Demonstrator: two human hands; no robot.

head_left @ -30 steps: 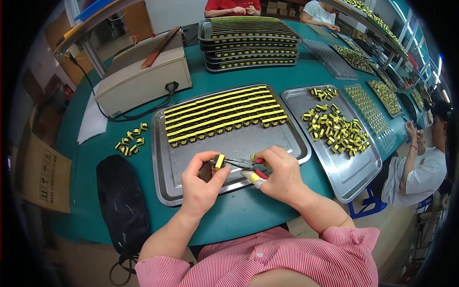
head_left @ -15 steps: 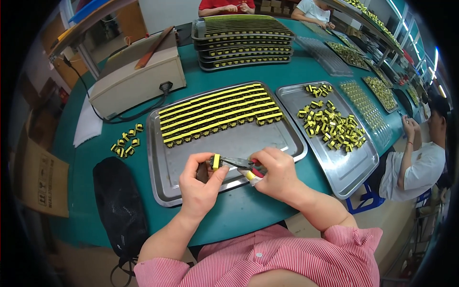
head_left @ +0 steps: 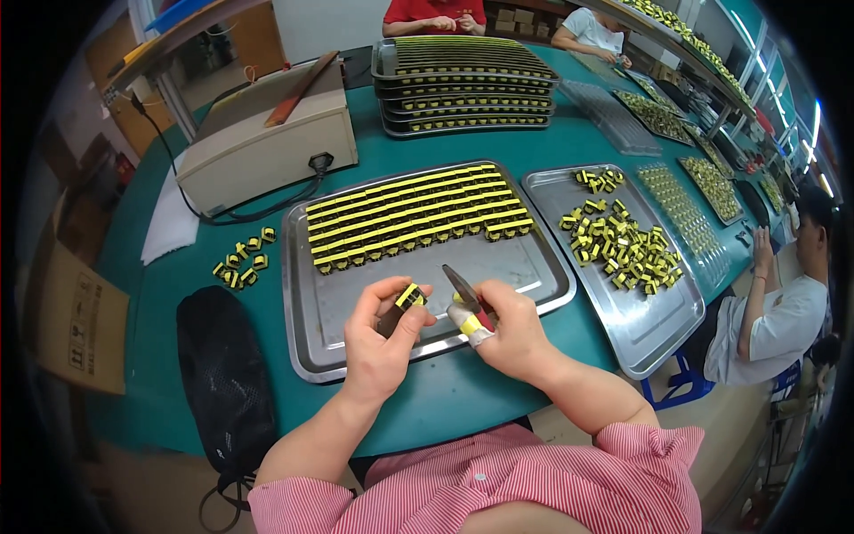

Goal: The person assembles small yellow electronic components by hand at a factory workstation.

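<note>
My left hand (head_left: 378, 343) pinches a small black-and-yellow transformer (head_left: 411, 297), tilted between thumb and fingers. A dark object beneath it in the palm is mostly hidden. My right hand (head_left: 516, 331) is wrapped round red-handled pliers (head_left: 460, 287), their jaws pointing up and away from the transformer; white and yellow wrapping covers one of its digits. Both hands are above the near part of a metal tray (head_left: 311, 356). On that tray, several rows of transformers (head_left: 418, 214) stand packed side by side. To the right, another metal tray (head_left: 654, 343) carries a loose heap of transformers (head_left: 623, 245).
Several loose transformers (head_left: 242, 258) lie left of the tray, near a black mesh bag (head_left: 227, 374). Behind stand a beige machine (head_left: 271, 142) with a cord and stacked full trays (head_left: 467, 89). A person (head_left: 783, 307) sits at the right; two others work across the table.
The pliers' jaws have come away from the transformer and now point upward. The transformer has turned in my left hand. The whole view has shifted slightly.
</note>
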